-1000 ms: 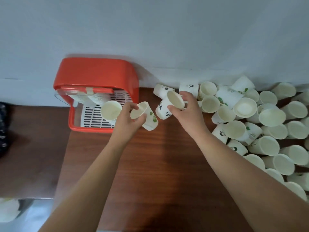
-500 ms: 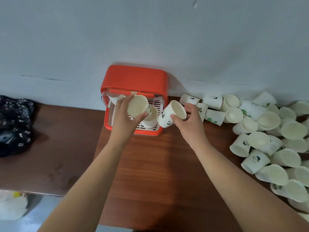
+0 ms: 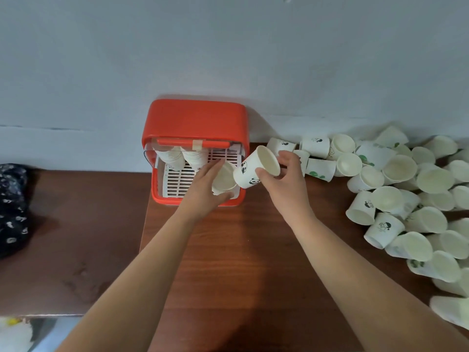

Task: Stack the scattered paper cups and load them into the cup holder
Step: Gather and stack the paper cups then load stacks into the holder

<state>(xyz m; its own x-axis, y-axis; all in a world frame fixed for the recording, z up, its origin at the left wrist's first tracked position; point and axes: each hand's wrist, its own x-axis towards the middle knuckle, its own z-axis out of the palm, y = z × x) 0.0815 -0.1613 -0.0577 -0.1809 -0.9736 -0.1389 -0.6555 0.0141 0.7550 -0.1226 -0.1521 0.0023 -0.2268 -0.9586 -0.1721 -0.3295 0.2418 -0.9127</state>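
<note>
An orange cup holder (image 3: 194,119) with a white slotted tray stands against the wall. Two stacks of white cups (image 3: 182,156) hang inside it at the back left. My left hand (image 3: 204,190) reaches into the holder's right side and holds a white paper cup (image 3: 224,179) over the tray. Just right of the holder, my right hand (image 3: 284,179) grips a panda-print paper cup (image 3: 256,167), tilted with its mouth toward me. A large pile of scattered paper cups (image 3: 406,189) covers the table's right side.
The brown wooden table (image 3: 228,262) has bare surface in front of the holder. A dark patterned cloth (image 3: 11,207) lies on a lower surface at the left. The grey wall runs right behind the holder and cups.
My left hand has carried its cup from in front of the holder's opening down into the right side of the tray. My right hand still holds the panda cup beside the holder.
</note>
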